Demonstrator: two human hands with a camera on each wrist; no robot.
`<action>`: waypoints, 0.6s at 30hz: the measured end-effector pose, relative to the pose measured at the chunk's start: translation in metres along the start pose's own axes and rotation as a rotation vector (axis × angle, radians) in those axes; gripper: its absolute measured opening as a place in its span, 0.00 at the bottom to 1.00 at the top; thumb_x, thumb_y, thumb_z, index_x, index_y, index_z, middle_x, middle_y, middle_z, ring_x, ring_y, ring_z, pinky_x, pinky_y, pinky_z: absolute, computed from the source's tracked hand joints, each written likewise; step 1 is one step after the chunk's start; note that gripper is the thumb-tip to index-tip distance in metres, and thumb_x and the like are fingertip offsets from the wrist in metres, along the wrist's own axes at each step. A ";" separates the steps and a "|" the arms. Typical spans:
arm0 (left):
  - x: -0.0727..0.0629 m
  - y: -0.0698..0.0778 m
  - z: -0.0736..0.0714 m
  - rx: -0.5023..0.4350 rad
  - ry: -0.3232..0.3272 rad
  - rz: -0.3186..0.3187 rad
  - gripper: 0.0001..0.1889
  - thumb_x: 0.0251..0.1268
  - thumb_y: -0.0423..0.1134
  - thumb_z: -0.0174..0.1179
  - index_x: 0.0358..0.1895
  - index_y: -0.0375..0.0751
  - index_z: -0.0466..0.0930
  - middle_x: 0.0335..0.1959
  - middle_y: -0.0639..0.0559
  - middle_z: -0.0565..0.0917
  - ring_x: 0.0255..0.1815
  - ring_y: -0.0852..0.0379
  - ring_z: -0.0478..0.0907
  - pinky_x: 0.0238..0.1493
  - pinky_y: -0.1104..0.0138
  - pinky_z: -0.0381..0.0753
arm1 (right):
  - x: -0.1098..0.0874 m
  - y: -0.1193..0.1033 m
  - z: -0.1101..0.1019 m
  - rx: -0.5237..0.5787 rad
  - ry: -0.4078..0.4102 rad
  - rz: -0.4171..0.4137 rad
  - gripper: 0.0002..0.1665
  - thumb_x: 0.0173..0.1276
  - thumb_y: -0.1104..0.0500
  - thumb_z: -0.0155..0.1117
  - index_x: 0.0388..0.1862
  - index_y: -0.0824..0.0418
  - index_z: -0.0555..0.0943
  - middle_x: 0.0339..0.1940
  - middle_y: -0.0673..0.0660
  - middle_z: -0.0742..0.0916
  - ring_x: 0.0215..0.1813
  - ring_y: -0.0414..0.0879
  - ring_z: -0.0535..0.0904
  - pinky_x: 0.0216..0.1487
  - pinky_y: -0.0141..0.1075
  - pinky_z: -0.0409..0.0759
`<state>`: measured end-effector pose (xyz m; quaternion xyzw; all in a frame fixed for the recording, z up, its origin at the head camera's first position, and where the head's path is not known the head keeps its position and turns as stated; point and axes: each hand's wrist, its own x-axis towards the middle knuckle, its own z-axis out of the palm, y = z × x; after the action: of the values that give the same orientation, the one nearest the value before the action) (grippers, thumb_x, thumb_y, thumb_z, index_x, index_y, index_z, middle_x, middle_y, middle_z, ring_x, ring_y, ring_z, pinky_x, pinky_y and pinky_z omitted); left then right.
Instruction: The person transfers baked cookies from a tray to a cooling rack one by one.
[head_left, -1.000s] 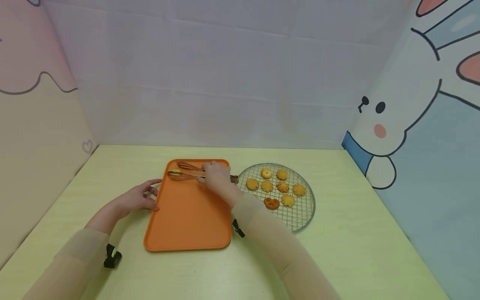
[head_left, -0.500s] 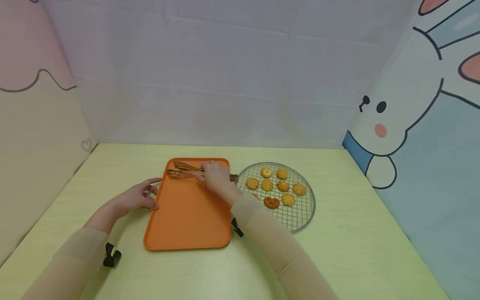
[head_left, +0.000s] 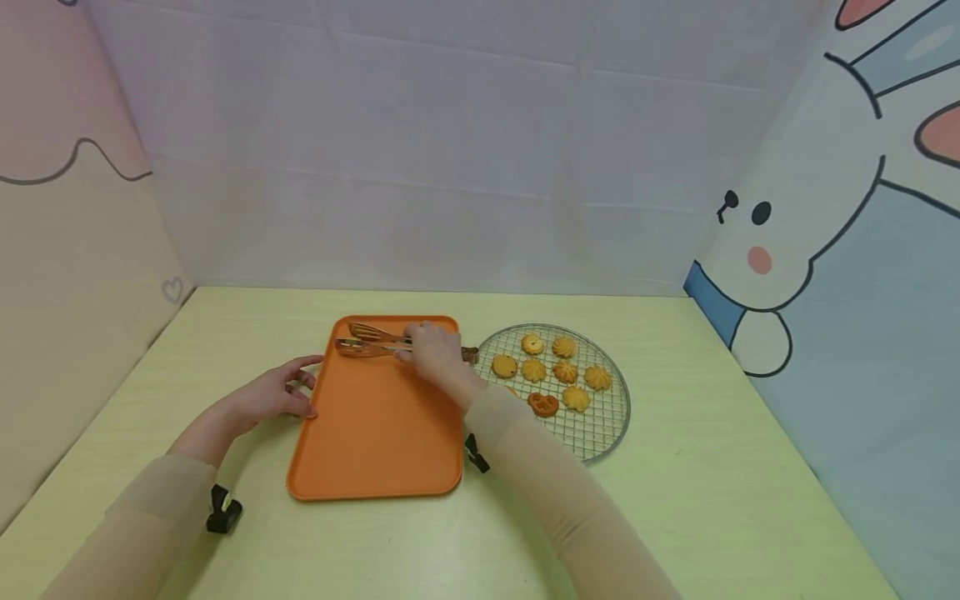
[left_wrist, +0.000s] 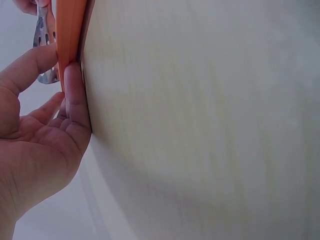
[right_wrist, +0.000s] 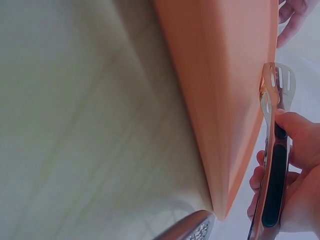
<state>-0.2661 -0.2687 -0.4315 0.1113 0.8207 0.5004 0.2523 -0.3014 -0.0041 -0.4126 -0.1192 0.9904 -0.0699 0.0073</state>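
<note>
The orange tray (head_left: 375,433) lies on the table. My left hand (head_left: 273,396) pinches its left edge; in the left wrist view the thumb and fingers of that hand (left_wrist: 40,145) close on the rim from both sides. Over the far end of the tray, my right hand (head_left: 437,357) holds metal tongs (head_left: 366,348), slotted ends pointing left and handle end reaching past the right rim. The right wrist view shows the tongs (right_wrist: 277,180) with dark grip inserts, thumb pressed along one arm. Nothing is visible between the tong ends, which stand slightly apart.
A round wire rack (head_left: 600,429) sits right of the tray, bearing several cookies (head_left: 565,372) and a pretzel-shaped one (head_left: 543,405). My right forearm (head_left: 555,475) covers part of the rack. A white backdrop (head_left: 450,167) stands behind the table (head_left: 720,467).
The slotted ends of the tongs have shifted very slightly left. Both hands, the tray and the rack stay practically where they were.
</note>
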 end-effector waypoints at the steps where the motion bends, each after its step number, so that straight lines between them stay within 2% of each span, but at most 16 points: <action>1: 0.000 0.000 0.000 0.000 0.000 0.000 0.48 0.53 0.29 0.66 0.73 0.34 0.44 0.49 0.40 0.64 0.36 0.56 0.75 0.37 0.68 0.77 | 0.000 0.000 0.000 0.001 -0.002 0.001 0.26 0.66 0.37 0.54 0.58 0.45 0.76 0.47 0.48 0.81 0.46 0.45 0.79 0.45 0.47 0.76; 6: 0.000 0.000 0.000 -0.001 -0.002 0.002 0.48 0.53 0.29 0.66 0.73 0.34 0.44 0.48 0.40 0.64 0.37 0.57 0.76 0.37 0.68 0.77 | -0.001 0.001 -0.002 0.000 -0.007 -0.002 0.26 0.66 0.37 0.54 0.59 0.45 0.76 0.49 0.48 0.81 0.48 0.45 0.79 0.49 0.50 0.75; 18: 0.000 0.000 0.000 0.000 -0.003 0.007 0.48 0.53 0.30 0.67 0.73 0.34 0.44 0.48 0.41 0.63 0.36 0.56 0.75 0.37 0.68 0.77 | -0.007 0.013 -0.012 -0.005 -0.011 -0.030 0.26 0.66 0.37 0.54 0.59 0.46 0.75 0.49 0.48 0.81 0.49 0.45 0.78 0.48 0.49 0.75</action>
<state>-0.2664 -0.2689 -0.4315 0.1153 0.8199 0.5010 0.2518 -0.2975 0.0117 -0.4025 -0.1344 0.9886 -0.0667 0.0113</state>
